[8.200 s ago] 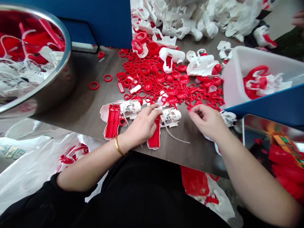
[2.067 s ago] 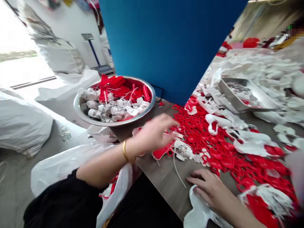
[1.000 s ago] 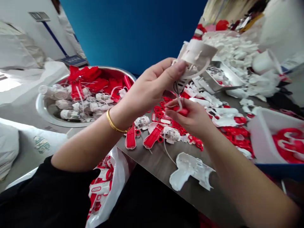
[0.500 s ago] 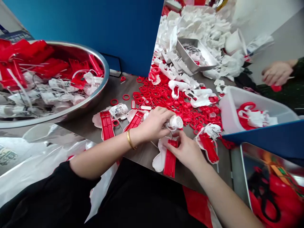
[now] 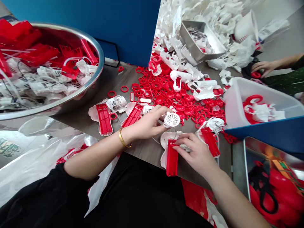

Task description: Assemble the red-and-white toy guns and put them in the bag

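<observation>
My left hand [image 5: 155,123] is closed around a white cylindrical plastic part [image 5: 172,119], its round fretwork end facing up. Just to the right, my right hand [image 5: 196,148] pinches near the upper end of a long red plastic piece [image 5: 172,161]. That piece lies over a white half shell [image 5: 164,142] at the table's front edge. A thin wire seems to run from the white part down toward the red piece. Similar sets of shell, red piece and white part rest on both sides, with one red piece [image 5: 104,118] at left and another [image 5: 211,141] at right.
A large steel bowl [image 5: 101,63] of red and white parts stands left. Beyond my hands lies a heap of red rings and small pieces [image 5: 166,91]. A metal tray [image 5: 213,55] and a translucent bin [image 5: 235,104] stand right. Another person's hand [image 5: 263,68] is at far right.
The white part has turned so its fretwork end faces me. My right hand has shifted slightly right and down, and the white shell under the red piece has shifted. The other person's hand has moved left.
</observation>
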The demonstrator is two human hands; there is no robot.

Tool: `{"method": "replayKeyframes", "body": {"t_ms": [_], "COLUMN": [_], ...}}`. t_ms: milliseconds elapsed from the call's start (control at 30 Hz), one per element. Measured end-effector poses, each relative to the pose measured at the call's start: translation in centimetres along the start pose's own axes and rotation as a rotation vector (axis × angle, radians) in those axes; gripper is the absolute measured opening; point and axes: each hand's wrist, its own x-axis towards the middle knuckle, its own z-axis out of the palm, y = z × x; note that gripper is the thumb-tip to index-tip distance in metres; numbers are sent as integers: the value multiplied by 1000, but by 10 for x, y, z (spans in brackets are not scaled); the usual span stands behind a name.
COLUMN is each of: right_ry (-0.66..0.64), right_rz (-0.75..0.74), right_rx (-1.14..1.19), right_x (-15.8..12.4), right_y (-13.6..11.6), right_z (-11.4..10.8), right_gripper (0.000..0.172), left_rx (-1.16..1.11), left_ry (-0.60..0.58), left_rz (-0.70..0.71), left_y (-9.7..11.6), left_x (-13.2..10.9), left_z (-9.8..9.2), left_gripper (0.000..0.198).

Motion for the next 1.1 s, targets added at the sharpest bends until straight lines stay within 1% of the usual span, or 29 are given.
{"method": "replayKeyframes", "body": {"t_ms": [67, 100, 167, 233, 267, 333, 400, 467, 533, 567, 600, 667, 733, 800, 867, 900, 1000, 1100], "right_ry": [29, 24, 4, 28, 57, 116, 177, 274, 390, 418, 411, 304, 167, 100, 80, 74, 50, 30], "right_rz": [31, 49, 76, 85, 85, 78, 74, 63, 33, 18, 11, 8, 25, 41, 54, 58, 72, 85], "right_rx": [-29, -35, -23, 10, 33, 105, 181, 208, 165, 129, 87, 4, -56, -84, -98, -106, -147, -207], "right_x": [3, 4, 5, 4, 3, 4, 7, 12, 15, 16, 15, 13, 9, 6, 6, 6, 8, 9], "right_y": [4, 6, 9, 9, 9, 5, -1, -8, -15, -18, -18, -15, -7, 2, 9, 11, 11, 8], "right_z": [-3, -3, -2, -2, -4, -13, -27, -42, -52, -53, -53, -44, -29, -14, -3, 0, 3, 5], "right_gripper": [9, 9, 10, 9, 8, 6, 5, 6, 9, 10, 9, 6, 6, 8, 11, 13, 19, 20], "left_rx": [-65, -50, 56, 152, 159, 60, -110, -215, -176, -115, -39, 155, 355, 477, 471, 437, 319, 192], "left_ry": [-19, -35, -83, -106, -86, -9, 36, 9, -30, -44, -73, -142, -233, -319, -362, -359, -291, -195], "left_rz": [20, 19, 6, 6, 25, 66, 68, 33, 22, 35, 53, 88, 96, 72, 40, 27, 4, 12], "left_y": [1, 1, -2, -6, -7, -7, 0, 16, 35, 43, 49, 52, 43, 26, 10, 4, -4, -5], "left_x": [5, 8, 11, 14, 15, 18, 24, 31, 39, 42, 44, 43, 37, 29, 20, 17, 15, 17], "left_z": [-1, -2, -2, -1, 0, -1, -6, -17, -31, -37, -42, -43, -34, -19, -4, 2, 10, 10], "left_gripper": [31, 32, 35, 38, 36, 29, 27, 27, 26, 24, 21, 13, 16, 24, 26, 26, 27, 28]}}
